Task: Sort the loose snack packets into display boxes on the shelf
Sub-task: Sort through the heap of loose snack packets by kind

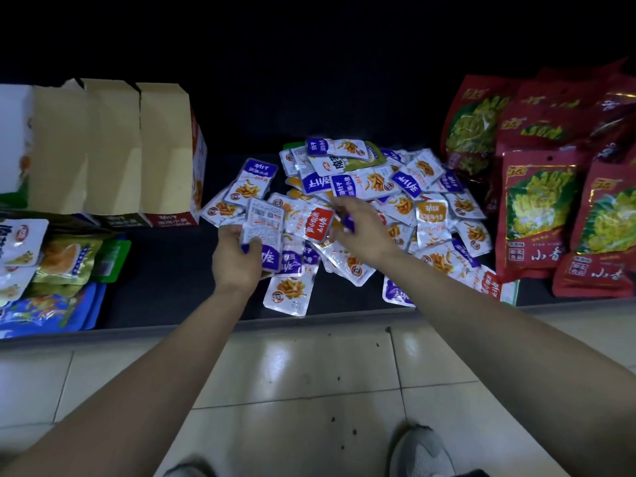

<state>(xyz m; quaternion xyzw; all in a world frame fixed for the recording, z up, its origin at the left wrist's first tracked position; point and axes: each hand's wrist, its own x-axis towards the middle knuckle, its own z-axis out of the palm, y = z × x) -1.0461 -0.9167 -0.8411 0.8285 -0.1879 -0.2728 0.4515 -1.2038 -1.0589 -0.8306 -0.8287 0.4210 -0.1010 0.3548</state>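
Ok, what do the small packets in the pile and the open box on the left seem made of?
The small packets look like glossy plastic or foil film: their silvery sealed edges catch the light. The open box looks like cardboard: matte tan inner flaps with fold creases, and a printed outside.

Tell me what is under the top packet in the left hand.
Several packets with purple ends stick out beneath the top packet, all held by the left hand. Their faces and exact number are covered.
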